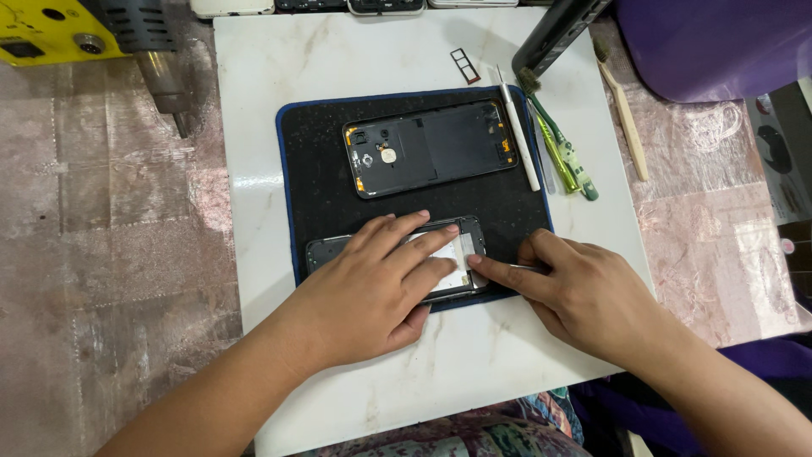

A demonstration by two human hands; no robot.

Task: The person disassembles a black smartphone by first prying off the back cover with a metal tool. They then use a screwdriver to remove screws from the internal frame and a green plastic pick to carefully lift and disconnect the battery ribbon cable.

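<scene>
- Left hand point(372, 279) lies flat, fingers spread, pressing the opened black phone body point(397, 254) on the black, blue-edged mat point(321, 169).
- Right hand point(575, 288) pinches a thin metal tool point(529, 267) at the phone's right edge.
- Detached black back cover point(431, 154) lies above, on the white marble surface point(254, 127).
</scene>
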